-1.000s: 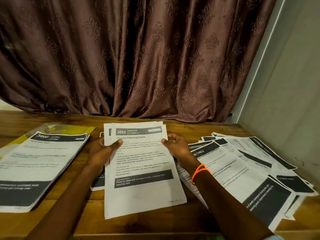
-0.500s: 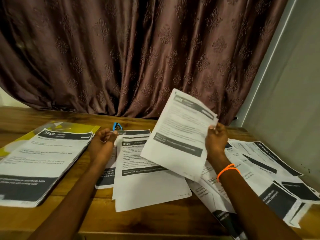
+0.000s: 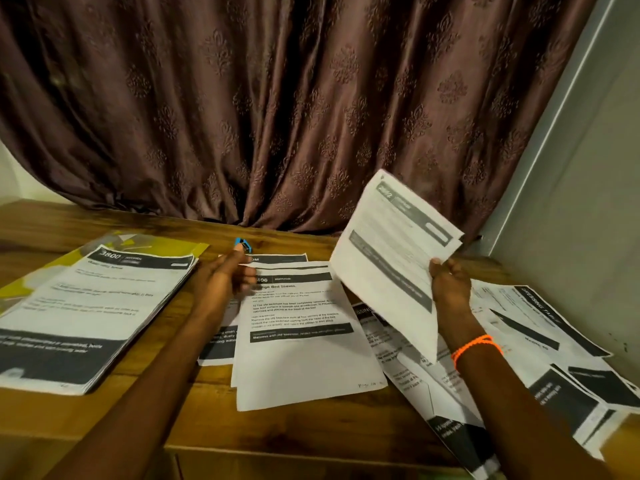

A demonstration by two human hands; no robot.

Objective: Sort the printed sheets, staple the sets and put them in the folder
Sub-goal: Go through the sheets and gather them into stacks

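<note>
Wooden table (image 3: 311, 431), brown curtain (image 3: 277, 116) behind

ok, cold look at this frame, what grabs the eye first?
The lifted sheet, held up at right by the right hand against the brown curtain. Then the printed pages fanned across the wooden table, with a neat stack at left on a yellow folder.
</note>
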